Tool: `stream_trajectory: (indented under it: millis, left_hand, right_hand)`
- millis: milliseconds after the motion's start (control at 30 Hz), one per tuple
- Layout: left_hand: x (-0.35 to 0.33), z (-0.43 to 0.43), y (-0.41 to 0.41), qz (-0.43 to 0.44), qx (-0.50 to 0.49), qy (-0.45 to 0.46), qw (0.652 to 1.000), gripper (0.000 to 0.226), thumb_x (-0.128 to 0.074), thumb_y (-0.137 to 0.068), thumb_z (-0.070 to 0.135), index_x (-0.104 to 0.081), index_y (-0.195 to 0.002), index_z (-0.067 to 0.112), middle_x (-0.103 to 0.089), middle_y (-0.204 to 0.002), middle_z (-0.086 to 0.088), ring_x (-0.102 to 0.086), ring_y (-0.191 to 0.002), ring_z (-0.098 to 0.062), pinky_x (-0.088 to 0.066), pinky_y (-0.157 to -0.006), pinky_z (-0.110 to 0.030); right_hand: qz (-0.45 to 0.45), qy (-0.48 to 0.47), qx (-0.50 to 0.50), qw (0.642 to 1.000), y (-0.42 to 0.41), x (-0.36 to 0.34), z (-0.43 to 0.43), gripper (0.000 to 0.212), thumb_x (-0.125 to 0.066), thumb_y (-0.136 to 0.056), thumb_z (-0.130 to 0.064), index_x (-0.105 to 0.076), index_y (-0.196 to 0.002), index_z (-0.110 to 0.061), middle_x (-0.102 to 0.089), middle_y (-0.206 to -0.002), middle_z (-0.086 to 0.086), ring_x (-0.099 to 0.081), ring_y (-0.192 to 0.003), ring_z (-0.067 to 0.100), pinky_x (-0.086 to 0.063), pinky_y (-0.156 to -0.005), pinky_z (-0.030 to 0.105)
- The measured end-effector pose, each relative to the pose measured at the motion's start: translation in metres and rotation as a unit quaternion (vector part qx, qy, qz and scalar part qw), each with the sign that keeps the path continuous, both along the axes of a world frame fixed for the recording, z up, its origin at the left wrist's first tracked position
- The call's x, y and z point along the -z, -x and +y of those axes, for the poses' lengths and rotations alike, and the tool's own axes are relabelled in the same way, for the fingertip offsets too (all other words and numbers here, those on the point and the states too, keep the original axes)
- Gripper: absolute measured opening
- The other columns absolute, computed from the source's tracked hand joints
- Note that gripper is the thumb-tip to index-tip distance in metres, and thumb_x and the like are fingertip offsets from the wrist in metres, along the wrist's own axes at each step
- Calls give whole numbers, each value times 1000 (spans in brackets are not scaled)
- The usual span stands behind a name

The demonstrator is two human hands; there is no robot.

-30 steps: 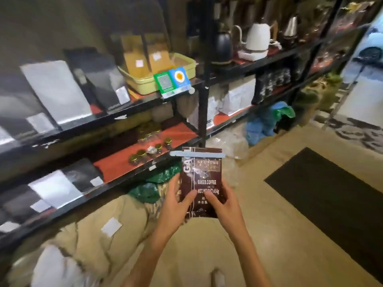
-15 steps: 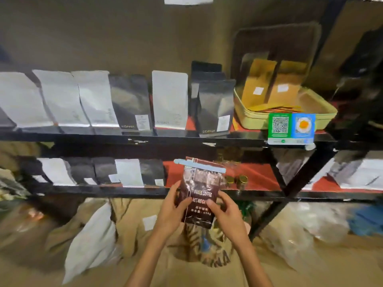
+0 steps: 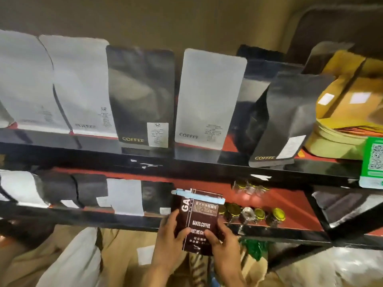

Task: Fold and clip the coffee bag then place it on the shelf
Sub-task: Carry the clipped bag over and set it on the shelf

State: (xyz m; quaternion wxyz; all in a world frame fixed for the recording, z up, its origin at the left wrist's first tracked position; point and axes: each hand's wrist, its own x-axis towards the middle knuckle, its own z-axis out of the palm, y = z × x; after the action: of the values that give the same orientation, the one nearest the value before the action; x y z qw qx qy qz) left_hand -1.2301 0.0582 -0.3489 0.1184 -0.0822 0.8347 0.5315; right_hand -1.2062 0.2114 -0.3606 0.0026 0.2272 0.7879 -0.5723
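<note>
closer now, both hands point(image 3: 199, 243) hold clipped coffee bag point(image 3: 198, 219) before shelf point(image 3: 128, 219).

Held coffee bag point(image 3: 199, 220) reads "BAKED.COFFEE"; black shelf pouch point(image 3: 141, 96) reads "COFFEE".

2 hands: left hand point(image 3: 167, 239), right hand point(image 3: 227, 245). Between the fingers point(image 3: 209, 238): 1 brown coffee bag point(image 3: 200, 216), 1 pale blue clip point(image 3: 199, 196). Well above the fingers: 3 pale coffee pouches point(image 3: 209, 96), 3 black coffee pouches point(image 3: 141, 94). Left of the fingers: 5 lower-shelf pouches point(image 3: 126, 195). Right of the fingers: about 8 small jars point(image 3: 259, 214). Up and right: 2 yellow kraft pouches point(image 3: 339, 83), 1 tray point(image 3: 331, 146), 1 green QR sign point(image 3: 373, 158).
</note>
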Motion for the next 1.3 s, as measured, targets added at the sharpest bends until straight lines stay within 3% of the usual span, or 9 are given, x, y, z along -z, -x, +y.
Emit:
stream_trajectory:
  millis: [100, 167, 233, 367, 500, 633, 800, 967, 1300]
  left_hand:
    - [36, 2, 14, -15, -21, 37, 999, 65, -68, -88, 22, -38, -145, 17, -45, -129, -8, -53, -117, -21, -46, -103, -37]
    - [55, 4, 20, -12, -38, 63, 997, 67, -72, -84, 17, -43, -143, 13, -46, -112, -4, -54, -102, -17, -47, -96, -34]
    - [63, 6, 24, -1, -48, 83, 995, 65, -75, -81, 14, -47, -140, 14, -49, -105, -3, -53, -93, -13, -46, -87, -26]
    - [56, 13, 41, 87, -89, 12, 992, 53, -76, -76, -4, -59, -124, 8, -58, -93, 3, -59, -82, -7, -49, -73, -11]
    - [49, 14, 71, 140, -97, 0, 985, 42, -74, -81, 7, -54, -114, 24, -62, -88, 4, -62, -87, -12, -53, -75, -17]
    - [62, 19, 74, 140, -99, 28, 985, 27, -66, -89, 8, -46, -98, 23, -61, -88, 12, -62, -87, -11, -46, -63, -12]
    - [93, 21, 67, 108, -99, 32, 989, 19, -65, -90, 11, -58, -105, 18, -70, -100, 4, -67, -91, -9, -46, -65, -7]
    - [89, 23, 77, 123, -134, 23, 983, 4, -59, -95, 16, -58, -98, 18, -65, -84, 10, -61, -75, 2, -46, -59, -7]
    - [103, 30, 68, 115, -113, 63, 985, 29, -58, -95, 19, -60, -122, 8, -73, -109, -3, -69, -99, -14, -48, -75, -12]
  right_hand:
    - [12, -22, 29, 999, 12, 42, -2, 56, -86, -73, -19, -66, -125, -14, -62, -104, 3, -62, -104, 24, -51, -100, 34]
    - [14, -35, 33, 999, 16, 62, -3, 57, -89, -61, -41, -67, -113, -32, -59, -97, -3, -61, -95, 16, -46, -90, 7]
    - [18, -48, 33, 998, 20, 75, -1, 44, -89, -67, -24, -65, -99, -42, -57, -92, -2, -59, -88, 4, -40, -77, 0]
    - [111, -33, 49, 992, 36, 69, 1, 46, -80, -76, -4, -69, -120, -14, -59, -92, -7, -60, -86, -2, -48, -87, 17]
    - [179, -53, 27, 982, 70, 53, 2, 48, -73, -85, -12, -56, -126, -30, -59, -101, -14, -55, -96, -18, -42, -89, -1]
    - [148, -70, 8, 986, 83, 73, -1, 44, -71, -87, -17, -62, -130, -22, -57, -103, -15, -57, -99, -7, -45, -100, 17]
    - [94, -96, 4, 991, 75, 98, -4, 29, -65, -92, -21, -66, -121, -15, -57, -104, -5, -56, -93, 3, -51, -99, 37]
    - [102, -84, 4, 991, 84, 94, 2, 41, -61, -95, -21, -57, -136, -26, -55, -103, -14, -56, -96, 1, -48, -97, 25]
    - [83, -58, 7, 995, 85, 106, 4, 50, -62, -93, -26, -50, -142, -26, -53, -101, -18, -55, -99, 6, -51, -103, 41]
